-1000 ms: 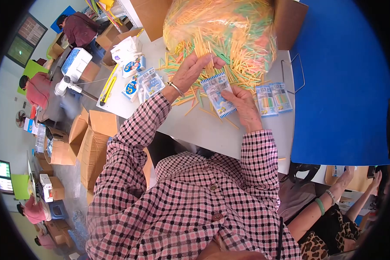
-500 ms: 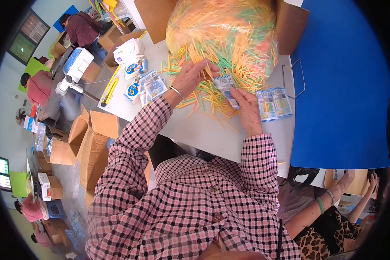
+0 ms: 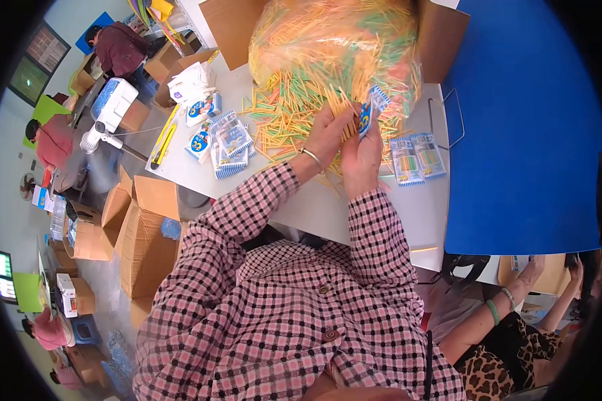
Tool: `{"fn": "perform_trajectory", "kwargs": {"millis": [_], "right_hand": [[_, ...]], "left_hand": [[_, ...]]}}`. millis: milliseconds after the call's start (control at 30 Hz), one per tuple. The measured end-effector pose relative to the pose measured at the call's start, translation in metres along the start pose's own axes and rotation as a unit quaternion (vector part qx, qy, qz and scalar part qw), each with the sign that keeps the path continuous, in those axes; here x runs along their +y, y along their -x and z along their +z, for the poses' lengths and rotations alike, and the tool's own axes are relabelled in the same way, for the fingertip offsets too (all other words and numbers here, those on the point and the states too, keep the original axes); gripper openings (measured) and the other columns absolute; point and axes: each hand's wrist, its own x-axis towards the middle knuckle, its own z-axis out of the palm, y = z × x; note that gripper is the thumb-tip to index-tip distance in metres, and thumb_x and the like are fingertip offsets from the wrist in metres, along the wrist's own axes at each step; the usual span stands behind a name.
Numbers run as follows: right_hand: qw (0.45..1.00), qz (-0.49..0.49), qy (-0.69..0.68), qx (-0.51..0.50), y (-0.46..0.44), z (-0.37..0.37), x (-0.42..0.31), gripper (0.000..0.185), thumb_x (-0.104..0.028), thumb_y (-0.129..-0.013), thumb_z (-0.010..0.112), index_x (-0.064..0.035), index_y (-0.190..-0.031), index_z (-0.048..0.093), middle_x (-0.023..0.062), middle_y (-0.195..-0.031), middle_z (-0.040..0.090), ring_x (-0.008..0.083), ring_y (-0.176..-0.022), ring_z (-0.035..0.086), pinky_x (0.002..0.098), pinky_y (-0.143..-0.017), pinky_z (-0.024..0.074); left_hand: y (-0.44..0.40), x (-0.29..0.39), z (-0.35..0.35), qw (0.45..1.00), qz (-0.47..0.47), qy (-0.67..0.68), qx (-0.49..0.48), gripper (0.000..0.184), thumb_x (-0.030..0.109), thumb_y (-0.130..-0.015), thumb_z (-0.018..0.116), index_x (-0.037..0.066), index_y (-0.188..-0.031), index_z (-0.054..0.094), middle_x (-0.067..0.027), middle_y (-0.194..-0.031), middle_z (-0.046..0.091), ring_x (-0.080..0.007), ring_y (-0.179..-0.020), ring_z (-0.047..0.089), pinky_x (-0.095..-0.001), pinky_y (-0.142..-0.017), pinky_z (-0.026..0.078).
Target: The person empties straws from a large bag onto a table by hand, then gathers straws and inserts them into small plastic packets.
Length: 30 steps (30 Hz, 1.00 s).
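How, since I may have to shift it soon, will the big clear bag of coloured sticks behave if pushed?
The bag will probably sag and change shape, since it looks thin and creased. It may feel heavy, being packed with so many sticks. Pushing could well scatter the loose sticks heaped at its near side.

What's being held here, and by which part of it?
The left grip holds a bundle of thin yellowish sticks partway along, ends sticking out above. The right grip holds a blue-and-white packet by its lower part.
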Motion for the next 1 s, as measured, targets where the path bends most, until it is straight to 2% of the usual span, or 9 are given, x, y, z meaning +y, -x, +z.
{"fn": "perform_trajectory", "kwargs": {"millis": [100, 200, 500, 767, 900, 1000], "right_hand": [[0.999, -0.006, 0.002, 0.046, -0.002, 0.003, 0.001, 0.029, -0.023, -0.093, 0.046, 0.0013, -0.107, 0.053, 0.0077, -0.101, 0.059, 0.0180, -0.093, 0.055, 0.0294, -0.086, 0.0436], [0.998, -0.015, -0.003, 0.056, -0.005, 0.000, 0.003, 0.034, -0.026, -0.093, 0.048, -0.0006, -0.115, 0.048, 0.0059, -0.108, 0.053, 0.0170, -0.100, 0.051, 0.0308, -0.090, 0.0409], [0.999, -0.017, -0.011, 0.033, -0.014, -0.010, 0.003, 0.031, -0.025, -0.092, 0.050, -0.0011, -0.112, 0.049, 0.0060, -0.107, 0.053, 0.0166, -0.101, 0.050, 0.0308, -0.089, 0.0409], [0.999, -0.017, 0.011, 0.031, -0.016, -0.012, 0.001, 0.029, -0.023, -0.091, 0.052, -0.0017, -0.110, 0.051, 0.0037, -0.105, 0.055, 0.0127, -0.098, 0.052, 0.0281, -0.088, 0.0398], [0.996, -0.037, 0.068, 0.032, -0.003, 0.004, -0.015, 0.025, -0.023, -0.090, 0.053, -0.0026, -0.106, 0.055, 0.0017, -0.100, 0.058, 0.0097, -0.092, 0.054, 0.0256, -0.084, 0.0406], [0.992, -0.055, 0.116, 0.003, 0.000, 0.005, -0.023, 0.019, -0.016, -0.086, 0.060, -0.0038, -0.099, 0.058, 0.0013, -0.095, 0.062, 0.0084, -0.086, 0.056, 0.0234, -0.077, 0.0448]], "left_hand": [[-0.001, -0.005, 0.006, 1.000, 0.024, -0.004, 0.007, 0.017, 0.014, -0.088, 0.053, 0.001, -0.099, 0.054, -0.0046, -0.093, 0.060, -0.0107, -0.082, 0.057, -0.0256, -0.072, 0.048], [-0.004, -0.006, 0.012, 0.999, 0.006, 0.026, 0.042, 0.016, 0.013, -0.088, 0.054, 0.002, -0.099, 0.054, -0.0041, -0.094, 0.059, -0.0094, -0.082, 0.056, -0.0245, -0.072, 0.047], [-0.009, -0.007, 0.009, 0.999, -0.017, 0.028, 0.036, 0.019, 0.018, -0.091, 0.050, 0.001, -0.100, 0.053, -0.0038, -0.090, 0.060, -0.0109, -0.079, 0.056, -0.0256, -0.072, 0.048], [-0.015, -0.003, 0.001, 0.998, -0.008, 0.040, 0.040, 0.023, 0.020, -0.092, 0.048, -0.001, -0.097, 0.056, -0.0086, -0.093, 0.062, -0.0137, -0.079, 0.059, -0.0273, -0.073, 0.049], [-0.019, 0.004, -0.004, 1.000, 0.002, -0.002, 0.024, 0.024, 0.020, -0.092, 0.049, -0.003, -0.096, 0.056, -0.0114, -0.094, 0.062, -0.0159, -0.084, 0.060, -0.0278, -0.074, 0.049], [-0.026, 0.008, -0.006, 0.998, 0.028, -0.036, 0.040, 0.025, 0.020, -0.091, 0.049, -0.004, -0.095, 0.056, -0.0127, -0.094, 0.062, -0.0185, -0.086, 0.061, -0.0284, -0.075, 0.049]]}}
